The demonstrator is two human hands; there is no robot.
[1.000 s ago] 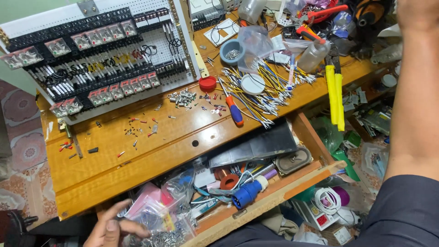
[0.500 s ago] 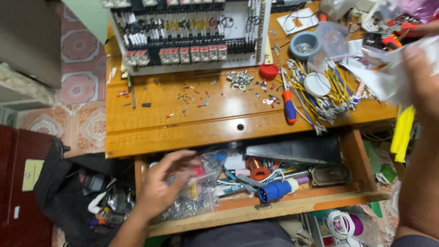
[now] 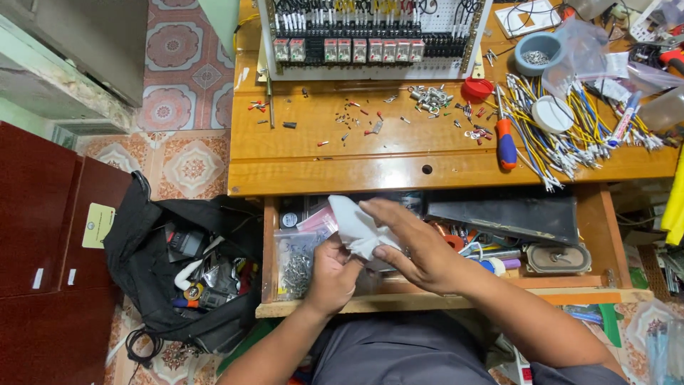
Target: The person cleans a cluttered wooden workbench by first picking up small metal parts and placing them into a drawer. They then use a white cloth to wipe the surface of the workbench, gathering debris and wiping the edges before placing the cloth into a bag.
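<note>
Wooden table (image 3: 370,160) over patterned floor tiles, open drawer (image 3: 427,296) below. My left hand (image 3: 331,274) and right hand (image 3: 413,246) both grip a whitish plastic bag (image 3: 356,228) above the drawer; its contents are hidden. Drawer holds bags of small metal parts (image 3: 296,264), mostly blocked. Black tool bag (image 3: 185,264) sits open on the floor.

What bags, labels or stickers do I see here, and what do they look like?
White crumpled plastic bag: held by both hands over the open drawer.
Clear bag of small metal parts: drawer's left end.
Pale yellow-green label: on the dark red cabinet, rectangular.
Clear plastic bag: desk's far right, crumpled.
</note>
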